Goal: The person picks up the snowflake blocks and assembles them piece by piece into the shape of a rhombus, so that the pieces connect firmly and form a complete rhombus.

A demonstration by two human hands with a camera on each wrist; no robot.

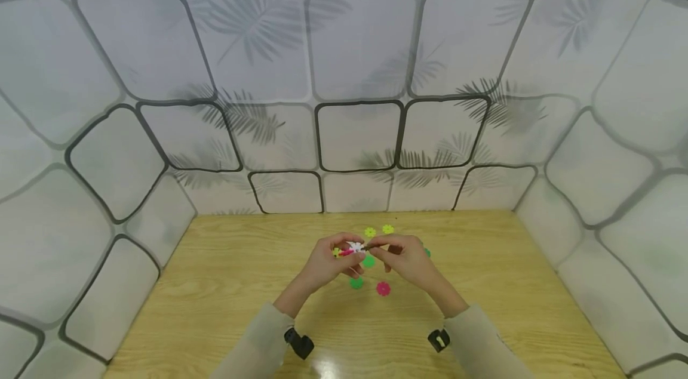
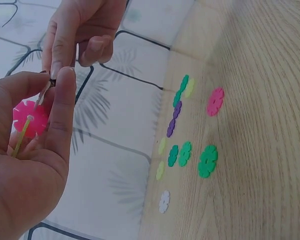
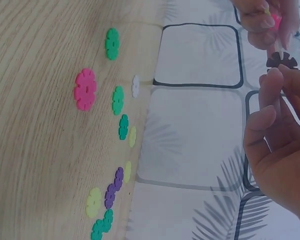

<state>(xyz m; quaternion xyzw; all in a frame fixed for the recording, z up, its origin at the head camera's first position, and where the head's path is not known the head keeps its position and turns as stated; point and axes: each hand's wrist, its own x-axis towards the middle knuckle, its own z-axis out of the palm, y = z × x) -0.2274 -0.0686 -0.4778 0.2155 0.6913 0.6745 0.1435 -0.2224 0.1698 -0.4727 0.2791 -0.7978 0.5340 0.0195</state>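
Note:
Over the table, my left hand (image 1: 322, 264) grips a short chain of notched plastic snowflake discs. A yellow disc (image 1: 336, 252) sits at its outer end, a pink disc (image 2: 31, 119) follows, and a white disc (image 1: 355, 246) lies toward the right hand. Between thumb and index finger, my right hand (image 1: 407, 259) pinches a dark notched disc (image 3: 282, 61). That dark disc meets the white one edge to edge; how deeply their slots engage cannot be seen. Fingers hide part of the chain.
On the wooden table (image 1: 226, 295) lie loose discs: a pink disc (image 1: 383, 289), several green ones (image 2: 208, 161), purple ones (image 3: 119, 178), pale yellow ones (image 1: 388, 228) and a white one (image 2: 164, 201). Patterned cloth walls (image 1: 355, 134) stand behind and at both sides.

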